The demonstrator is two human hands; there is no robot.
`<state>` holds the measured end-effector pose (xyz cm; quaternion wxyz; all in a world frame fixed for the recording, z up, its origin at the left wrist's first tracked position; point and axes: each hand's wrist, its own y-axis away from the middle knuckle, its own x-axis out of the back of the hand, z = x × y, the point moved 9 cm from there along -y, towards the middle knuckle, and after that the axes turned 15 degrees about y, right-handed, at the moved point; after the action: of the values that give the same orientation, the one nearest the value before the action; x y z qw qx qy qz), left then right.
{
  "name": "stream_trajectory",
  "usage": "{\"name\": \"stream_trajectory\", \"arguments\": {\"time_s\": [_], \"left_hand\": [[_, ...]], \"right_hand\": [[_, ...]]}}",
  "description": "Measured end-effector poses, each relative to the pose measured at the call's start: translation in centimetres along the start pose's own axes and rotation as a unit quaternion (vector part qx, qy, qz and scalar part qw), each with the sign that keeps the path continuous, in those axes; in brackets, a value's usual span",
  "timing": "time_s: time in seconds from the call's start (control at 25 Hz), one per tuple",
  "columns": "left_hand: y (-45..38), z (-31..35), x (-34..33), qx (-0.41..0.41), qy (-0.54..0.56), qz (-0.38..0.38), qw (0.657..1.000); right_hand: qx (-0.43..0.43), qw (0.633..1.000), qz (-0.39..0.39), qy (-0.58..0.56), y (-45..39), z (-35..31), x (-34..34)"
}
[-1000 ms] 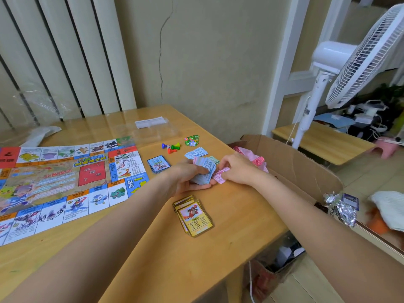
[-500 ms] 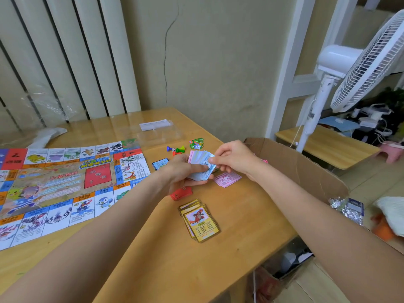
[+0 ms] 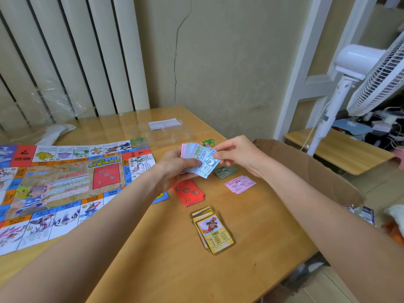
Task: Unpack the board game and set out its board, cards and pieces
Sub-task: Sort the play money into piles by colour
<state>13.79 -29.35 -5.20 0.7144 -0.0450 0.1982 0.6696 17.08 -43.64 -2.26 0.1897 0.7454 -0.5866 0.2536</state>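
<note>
Mid-frame, a green pile (image 3: 225, 171) has joined our pink pile (image 3: 240, 184) since a moment ago, left hand (image 3: 175, 169) gripping the fanned notes (image 3: 200, 159), right hand (image 3: 238, 153) pinching the next.

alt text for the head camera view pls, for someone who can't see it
A person's left hand holds a fanned stack of paper play money while the right hand pinches a blue note from it, above a wooden table. On the table lie the unfolded game board and piles of red cards, yellow cards, pink notes and green notes.
</note>
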Motion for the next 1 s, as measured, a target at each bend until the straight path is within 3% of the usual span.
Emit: {"name": "stream_trajectory", "arguments": {"time_s": [0.2, 0.4, 0.64, 0.76, 0.84, 0.92, 1.0], "left_hand": [[-0.6, 0.5, 0.2, -0.01, 0.039, 0.012, 0.999], [-1.2, 1.2, 2.7, -0.026, 0.08, 0.037, 0.996], [-1.6, 1.0, 3.3, -0.018, 0.077, 0.032, 0.996], [-1.9, 0.7, 3.1, -0.015, 0.076, 0.026, 0.997], [-1.9, 0.4, 3.1, -0.012, 0.07, 0.03, 0.997], [-1.8, 0.1, 3.0, -0.005, 0.059, 0.034, 0.998], [-1.7, -0.2, 2.8, 0.001, 0.046, 0.034, 0.998]], "right_hand": [[-0.019, 1.0, 0.016, 0.003, -0.7, 0.0, 0.6], [-0.098, 0.99, 0.095, -0.028, -3.0, 2.5, 3.2], [-0.146, 0.976, 0.09, 0.134, -5.8, 4.9, 0.8], [-0.157, 0.936, 0.097, 0.301, -5.9, 4.7, 0.7], [-0.148, 0.92, 0.113, 0.345, -5.3, 3.7, 1.1], [-0.106, 0.945, 0.136, 0.278, -4.8, 2.3, 1.4], [-0.038, 0.991, 0.077, 0.099, -4.0, 0.3, 0.1]]}}
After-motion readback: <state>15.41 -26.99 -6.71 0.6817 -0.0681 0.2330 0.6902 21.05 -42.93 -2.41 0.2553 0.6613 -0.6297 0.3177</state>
